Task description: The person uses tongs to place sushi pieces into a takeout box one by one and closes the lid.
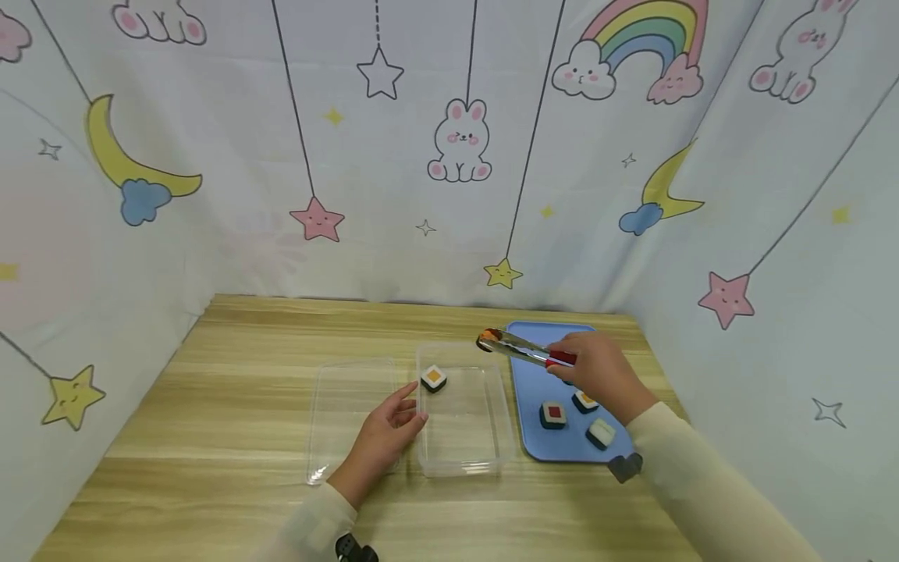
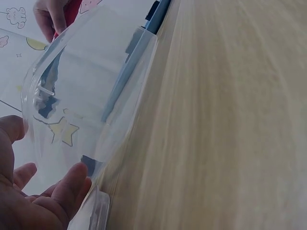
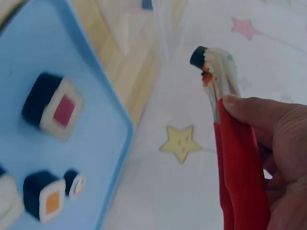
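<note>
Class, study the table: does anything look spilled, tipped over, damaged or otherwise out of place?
Nothing stands out. One sushi piece sits in the clear container, the rest lie on the blue tray, and the lid lies flat beside the container. The tongs pinch another piece.

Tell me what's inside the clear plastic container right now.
The clear plastic container holds one sushi piece with an orange centre, in its far-left corner. The rest of its floor looks bare. The left hand rests against its left wall.

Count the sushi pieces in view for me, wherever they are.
5, maybe more: one in the clear container, one pinched in the tongs, three on the blue tray. The right hand may hide another.
</note>
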`<state>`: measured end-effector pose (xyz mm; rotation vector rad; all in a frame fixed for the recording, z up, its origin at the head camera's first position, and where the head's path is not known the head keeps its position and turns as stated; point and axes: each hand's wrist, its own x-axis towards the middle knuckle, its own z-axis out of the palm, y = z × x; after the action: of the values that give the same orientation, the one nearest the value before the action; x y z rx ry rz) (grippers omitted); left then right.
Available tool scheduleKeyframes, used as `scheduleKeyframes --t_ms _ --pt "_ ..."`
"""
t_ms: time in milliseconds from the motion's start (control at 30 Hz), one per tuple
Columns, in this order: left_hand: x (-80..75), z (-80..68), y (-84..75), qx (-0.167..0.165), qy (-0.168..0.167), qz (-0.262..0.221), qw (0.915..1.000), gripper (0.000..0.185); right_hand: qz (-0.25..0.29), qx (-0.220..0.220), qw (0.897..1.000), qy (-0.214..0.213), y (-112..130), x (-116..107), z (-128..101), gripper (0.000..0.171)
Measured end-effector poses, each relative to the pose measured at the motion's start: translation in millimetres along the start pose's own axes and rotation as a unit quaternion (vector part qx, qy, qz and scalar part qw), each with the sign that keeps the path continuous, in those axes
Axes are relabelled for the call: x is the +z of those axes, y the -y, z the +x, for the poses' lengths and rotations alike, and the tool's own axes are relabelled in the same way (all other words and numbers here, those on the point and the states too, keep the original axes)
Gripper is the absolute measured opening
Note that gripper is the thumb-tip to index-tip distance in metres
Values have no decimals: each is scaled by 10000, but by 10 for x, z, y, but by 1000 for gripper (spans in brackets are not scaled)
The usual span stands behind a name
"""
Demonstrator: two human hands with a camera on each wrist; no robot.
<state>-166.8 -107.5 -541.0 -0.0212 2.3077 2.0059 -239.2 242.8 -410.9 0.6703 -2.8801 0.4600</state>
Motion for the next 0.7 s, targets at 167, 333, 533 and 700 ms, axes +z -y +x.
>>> scheduleKeyframes --t_ms 167,333,533,700 --pt "-5 -7 -15 -1 -9 82 10000 60 274 -267 9988 299 236 110 119 30" --pt "-6 -8 -1 -38 1 146 9999 60 25 -391 9967 713 386 222 201 30" --pt "-6 -8 7 -34 28 150 9999 61 -648 -612 9927 815 508 302 262 19" --pt "-7 -16 -2 -2 21 210 9998 61 -827 -707 9901 884 576 346 291 8"
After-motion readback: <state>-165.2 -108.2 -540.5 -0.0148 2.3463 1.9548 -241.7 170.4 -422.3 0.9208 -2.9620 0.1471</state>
